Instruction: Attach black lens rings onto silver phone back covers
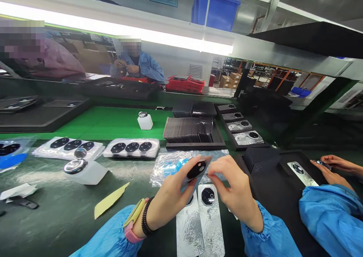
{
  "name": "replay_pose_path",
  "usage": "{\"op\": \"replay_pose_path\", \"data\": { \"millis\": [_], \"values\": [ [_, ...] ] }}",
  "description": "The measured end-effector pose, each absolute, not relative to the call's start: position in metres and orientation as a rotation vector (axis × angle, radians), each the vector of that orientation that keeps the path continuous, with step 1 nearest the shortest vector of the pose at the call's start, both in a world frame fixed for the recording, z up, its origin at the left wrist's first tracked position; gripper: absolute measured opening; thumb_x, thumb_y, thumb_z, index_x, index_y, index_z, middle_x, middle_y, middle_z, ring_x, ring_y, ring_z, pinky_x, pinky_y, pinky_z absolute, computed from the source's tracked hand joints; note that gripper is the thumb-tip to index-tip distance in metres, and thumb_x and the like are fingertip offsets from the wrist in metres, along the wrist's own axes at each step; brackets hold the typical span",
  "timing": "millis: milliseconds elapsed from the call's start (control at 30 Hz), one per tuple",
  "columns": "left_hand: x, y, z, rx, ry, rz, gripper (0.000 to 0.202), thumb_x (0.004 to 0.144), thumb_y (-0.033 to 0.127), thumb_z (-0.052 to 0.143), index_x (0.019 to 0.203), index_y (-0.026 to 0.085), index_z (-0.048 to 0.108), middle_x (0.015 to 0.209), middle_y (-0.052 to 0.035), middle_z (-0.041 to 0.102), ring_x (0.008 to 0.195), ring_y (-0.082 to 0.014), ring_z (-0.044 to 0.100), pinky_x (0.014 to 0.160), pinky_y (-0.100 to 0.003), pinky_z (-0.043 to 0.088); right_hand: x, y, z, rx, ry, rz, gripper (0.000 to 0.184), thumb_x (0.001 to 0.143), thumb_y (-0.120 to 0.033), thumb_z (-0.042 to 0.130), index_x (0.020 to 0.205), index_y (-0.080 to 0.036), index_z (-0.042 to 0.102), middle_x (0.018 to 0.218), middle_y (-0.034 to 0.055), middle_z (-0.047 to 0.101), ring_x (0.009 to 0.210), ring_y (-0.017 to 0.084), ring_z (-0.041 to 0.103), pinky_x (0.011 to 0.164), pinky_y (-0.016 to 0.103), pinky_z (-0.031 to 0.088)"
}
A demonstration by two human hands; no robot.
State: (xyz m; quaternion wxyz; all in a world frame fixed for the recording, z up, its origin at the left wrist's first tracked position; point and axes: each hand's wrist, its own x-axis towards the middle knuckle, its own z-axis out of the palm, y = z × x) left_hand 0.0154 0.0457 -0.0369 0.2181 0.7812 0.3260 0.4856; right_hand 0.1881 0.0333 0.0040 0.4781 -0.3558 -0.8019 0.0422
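My left hand [174, 192] grips a phone back cover [196, 170] by its edges, tilted up, its dark round camera area toward me. My right hand [236, 187] is beside the cover's right edge, thumb and forefinger pinched together. Whatever sits in that pinch is too small to name. Below my hands, two silvery back covers [211, 223] with dark camera circles lie side by side on the bench. Behind the held cover lies a clear plastic bag [164, 166] with something blue in it.
Left stand a white pump bottle [87, 173], a yellow paper [110, 202] and wrapped camera-plate packs [132, 148]. A smaller bottle [145, 121] stands farther back. A rack of thin dark sheets [188, 130] and a tray of covers [248, 136] are behind. A co-worker's hands [333, 170] work at right.
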Motion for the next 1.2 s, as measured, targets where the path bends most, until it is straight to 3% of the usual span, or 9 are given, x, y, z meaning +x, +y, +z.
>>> {"op": "replay_pose_path", "data": {
  "millis": [333, 500, 667, 900, 1200],
  "values": [
    [0.015, 0.051, -0.034, 1.879, 0.966, 1.091, 0.058, 0.078, 0.016, 0.054, 0.135, 0.028, 0.047, 0.131, -0.0023, 0.061, 0.119, -0.0257, 0.058, 0.096, -0.038, 0.053, 0.195, 0.048, -0.001, -0.893, -1.943, 0.383, 0.016, 0.087, -0.010, 0.054, 0.082, -0.022, 0.061, 0.081, 0.0009, 0.069, 0.077, 0.015, 0.060, 0.070, 0.027, 0.051],
    [0.017, 0.066, -0.038, 1.749, 0.955, 1.033, 0.065, 0.073, 0.023, 0.061, 0.136, 0.023, 0.044, 0.142, -0.0063, 0.051, 0.131, -0.0290, 0.046, 0.110, -0.044, 0.037, 0.196, 0.065, -0.011, -1.034, -1.841, 0.637, 0.013, 0.082, -0.015, 0.055, 0.074, -0.022, 0.062, 0.074, 0.0000, 0.066, 0.073, 0.015, 0.060, 0.070, 0.028, 0.048],
    [0.017, 0.078, -0.045, 1.678, 0.989, 1.005, 0.070, 0.070, 0.027, 0.064, 0.136, 0.022, 0.041, 0.147, -0.0077, 0.044, 0.137, -0.0295, 0.035, 0.115, -0.046, 0.026, 0.200, 0.085, -0.021, -1.093, -1.677, 0.903, 0.007, 0.075, -0.026, 0.060, 0.070, -0.021, 0.061, 0.070, -0.0010, 0.064, 0.069, 0.015, 0.061, 0.069, 0.029, 0.049],
    [0.020, 0.077, -0.045, 1.667, 1.001, 0.965, 0.074, 0.068, 0.029, 0.063, 0.137, 0.016, 0.039, 0.148, -0.0118, 0.041, 0.139, -0.0293, 0.032, 0.116, -0.045, 0.023, 0.204, 0.088, -0.017, -1.093, -1.509, 1.052, 0.013, 0.068, -0.033, 0.065, 0.070, -0.020, 0.061, 0.066, -0.0022, 0.062, 0.059, 0.012, 0.058, 0.060, 0.027, 0.050],
    [0.020, 0.073, -0.045, 1.679, 0.981, 0.938, 0.074, 0.071, 0.029, 0.065, 0.139, 0.022, 0.038, 0.150, -0.0084, 0.039, 0.141, -0.0307, 0.029, 0.115, -0.048, 0.025, 0.195, 0.078, -0.015, -1.149, -1.481, 1.023, 0.009, 0.065, -0.026, 0.066, 0.069, -0.020, 0.070, 0.064, 0.0002, 0.069, 0.050, 0.012, 0.057, 0.054, 0.027, 0.050]
  ]
}}
